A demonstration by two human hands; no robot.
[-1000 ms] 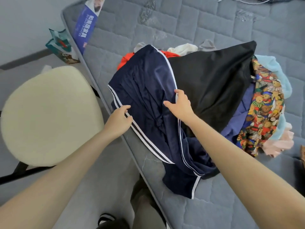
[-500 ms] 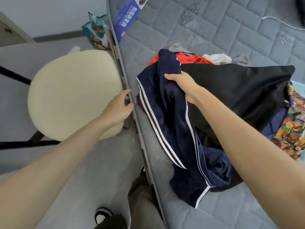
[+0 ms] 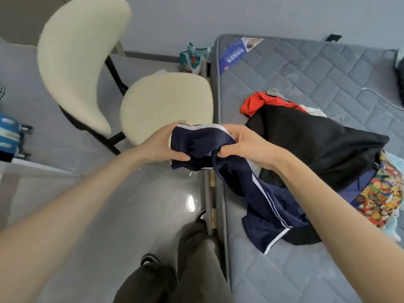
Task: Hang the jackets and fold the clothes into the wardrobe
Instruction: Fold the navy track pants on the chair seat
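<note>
A navy garment with white stripes (image 3: 258, 193) hangs between my hands, lifted off the mattress edge, its lower part trailing on the grey mattress (image 3: 295, 270). My left hand (image 3: 161, 145) grips its bunched upper end from the left, and my right hand (image 3: 244, 143) grips the same end from the right. Behind lies a heap of clothes: a black garment (image 3: 317, 145), a red one (image 3: 255, 103) and a bear-print fabric (image 3: 384, 200).
A cream chair (image 3: 166, 101) stands on the floor just left of the mattress edge. A teal bag (image 3: 192, 60) leans by the bed's far corner. A blue object (image 3: 11, 136) sits at far left. My legs and shoes (image 3: 196, 259) are below.
My right hand lifted the navy garment's top end off the heap toward the bed edge. My left hand came off the mattress edge and took hold of it. The view swung left.
</note>
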